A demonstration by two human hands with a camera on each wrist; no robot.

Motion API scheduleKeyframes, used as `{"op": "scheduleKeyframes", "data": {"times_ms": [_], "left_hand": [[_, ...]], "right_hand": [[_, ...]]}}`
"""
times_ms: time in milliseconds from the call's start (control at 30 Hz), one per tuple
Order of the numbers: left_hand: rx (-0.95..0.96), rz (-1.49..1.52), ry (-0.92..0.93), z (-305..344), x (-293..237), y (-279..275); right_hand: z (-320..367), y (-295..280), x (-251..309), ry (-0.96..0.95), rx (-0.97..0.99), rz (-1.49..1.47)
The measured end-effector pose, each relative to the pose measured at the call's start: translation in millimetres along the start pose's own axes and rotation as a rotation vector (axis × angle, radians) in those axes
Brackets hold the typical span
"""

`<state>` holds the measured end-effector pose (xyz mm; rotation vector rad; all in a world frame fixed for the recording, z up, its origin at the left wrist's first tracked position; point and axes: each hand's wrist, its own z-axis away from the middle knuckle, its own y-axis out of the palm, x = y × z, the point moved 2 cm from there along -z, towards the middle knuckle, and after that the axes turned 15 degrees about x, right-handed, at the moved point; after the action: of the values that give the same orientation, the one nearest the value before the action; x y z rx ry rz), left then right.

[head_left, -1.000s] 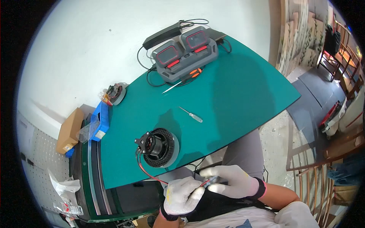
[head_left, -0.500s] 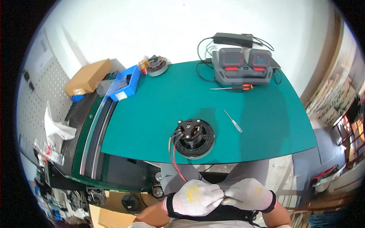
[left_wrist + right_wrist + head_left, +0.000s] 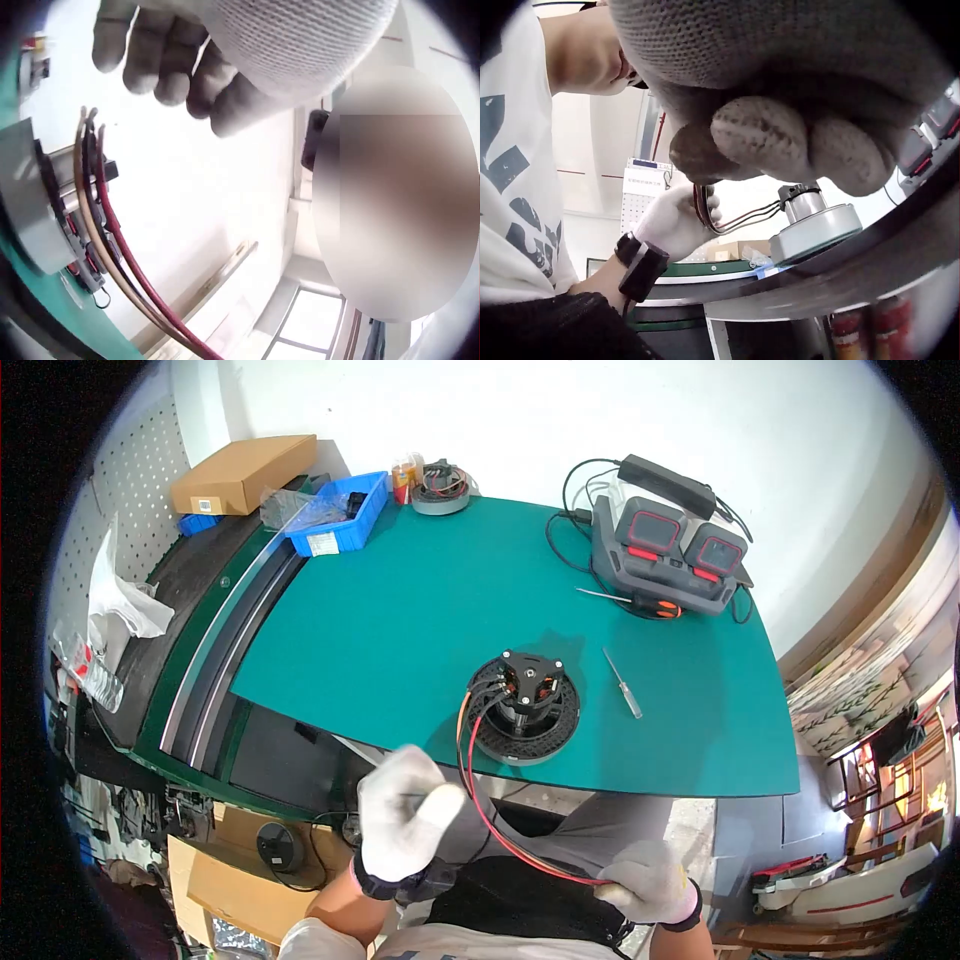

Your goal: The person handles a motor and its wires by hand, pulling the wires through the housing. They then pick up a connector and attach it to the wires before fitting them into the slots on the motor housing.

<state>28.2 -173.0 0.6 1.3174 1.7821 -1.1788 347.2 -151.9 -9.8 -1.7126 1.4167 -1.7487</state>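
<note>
A motor with a black bracket on top and a round perforated base stands near the table's front edge. Red, black and tan wires run from it in a long curve toward the person's lap. My gloved right hand pinches the far end of these wires; the fingers hide their tips. Raised left of the wires is my gloved left hand, holding nothing, its fingers loosely bent and apart from the wires in the left wrist view.
A small clear-handled screwdriver lies right of the motor. Behind it are an orange-handled screwdriver and a charger with two batteries. A blue bin, a similar motor and a cardboard box stand at the back left.
The hands were together at the wires; now the left hand has come away, up and left. The right hand keeps the wire end, drawn to the right. The head view has turned.
</note>
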Motion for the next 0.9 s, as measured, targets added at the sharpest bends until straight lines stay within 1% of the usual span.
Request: {"op": "scheduleKeyframes", "data": {"times_ms": [67,100,133,200,233,267,333,367,400,467,633,700,733,800,833,900], "left_hand": [[0.38,0.157,-0.177,3,5,7],[0.559,0.185,-0.173,10,26,15],[0.718,0.21,-0.15,6,23,18],[0.794,0.341,-0.096,6,31,36],[0.765,0.376,-0.054,2,23,42],[0.765,0.385,-0.054,3,25,45],[0.82,0.528,-0.102,3,30,53],[0.878,0.557,-0.153,1,34,54],[0.879,0.56,-0.152,-1,35,54],[0.893,0.543,-0.218,-3,37,55],[0.813,0.616,-0.202,-2,46,50],[0.75,0.658,-0.131,-2,54,38],[0.7,0.604,-0.113,-4,58,30],[0.482,0.886,-0.254,-3,69,23],[0.437,0.833,-0.263,-5,71,16],[0.425,0.847,-0.289,-7,68,12]], "right_hand": [[0,0,0,0.009,0.003,0.016],[0,-1,0,0.017,0.003,0.011],[0,-1,0,0.028,0.003,0.005],[0,1,0,0.029,0.01,0.009],[0,2,0,0.025,0.011,0.014],[0,3,0,0.033,0.016,0.016],[-2,7,1,0.03,0.045,0.002],[-1,9,-2,0.033,0.037,-0.004],[0,10,-4,0.036,0.038,-0.003],[1,11,-9,0.086,0.056,-0.016],[-4,12,-11,0.075,0.077,-0.018],[-5,12,-11,0.06,0.077,-0.036],[-5,11,-12,0.052,0.069,-0.054],[-4,9,-13,0.033,0.064,-0.068],[-4,9,-13,0.054,0.083,-0.069],[-3,10,-15,0.065,0.107,-0.065]]}}
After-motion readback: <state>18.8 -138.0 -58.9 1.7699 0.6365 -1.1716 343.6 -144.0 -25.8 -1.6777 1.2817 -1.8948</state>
